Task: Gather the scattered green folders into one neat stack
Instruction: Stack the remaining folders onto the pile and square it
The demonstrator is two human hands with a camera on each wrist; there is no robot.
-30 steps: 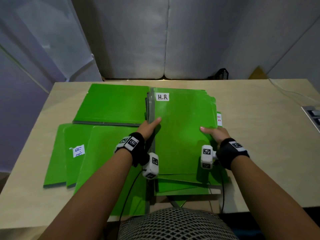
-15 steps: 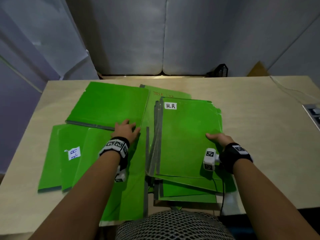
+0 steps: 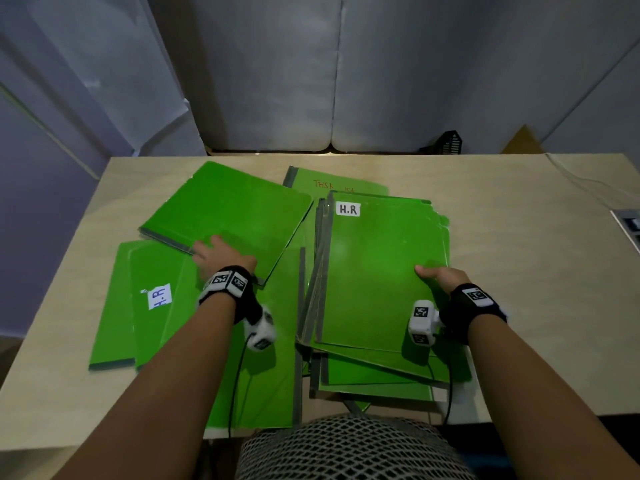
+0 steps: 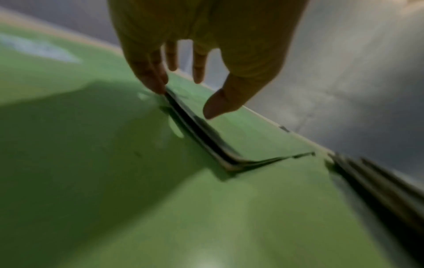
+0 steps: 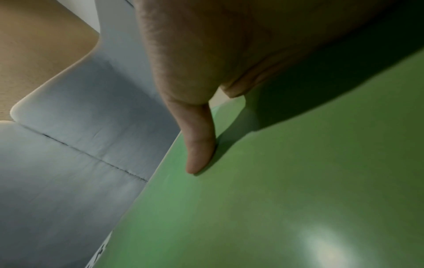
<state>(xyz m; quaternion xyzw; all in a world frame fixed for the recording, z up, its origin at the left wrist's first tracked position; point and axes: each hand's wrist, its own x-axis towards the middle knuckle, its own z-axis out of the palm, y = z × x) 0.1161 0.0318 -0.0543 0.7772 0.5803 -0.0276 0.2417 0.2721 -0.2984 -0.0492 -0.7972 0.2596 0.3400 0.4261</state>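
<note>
1. Lying nearest the tabletop's (image 3: 519,237) left edge, two overlapping green folders (image 3: 114,306) sat flat, the upper one bearing a white "H.R" label (image 3: 160,296).
2. A loose folder (image 3: 225,213) lay skewed toward the far-left corner, its near edge overlapping those two and a long folder (image 3: 270,375) that reached the tabletop's near edge.
3. The left hand (image 3: 221,256) rested on the skewed folder's near edge; in the left wrist view its fingers (image 4: 151,78) hung straight, spread and relaxed, the outer ones touching the dark edge, the thumb just above the cover, nothing gripped.
4. Right of centre, the gathered stack (image 3: 384,271) lay fanned and uneven, grey spines showing along its left side, lower folders jutting toward the near edge, and another "H.R" label (image 3: 347,209) on its top cover.
5. A folder with red handwriting (image 3: 332,183) poked out from behind the stack toward the far edge.
6. The right hand (image 3: 441,277) held the stack's right edge, its thumb (image 5: 199,145) pressed flat on the top cover; the fingers seemed to wrap under the edge, though they were hidden.
</note>
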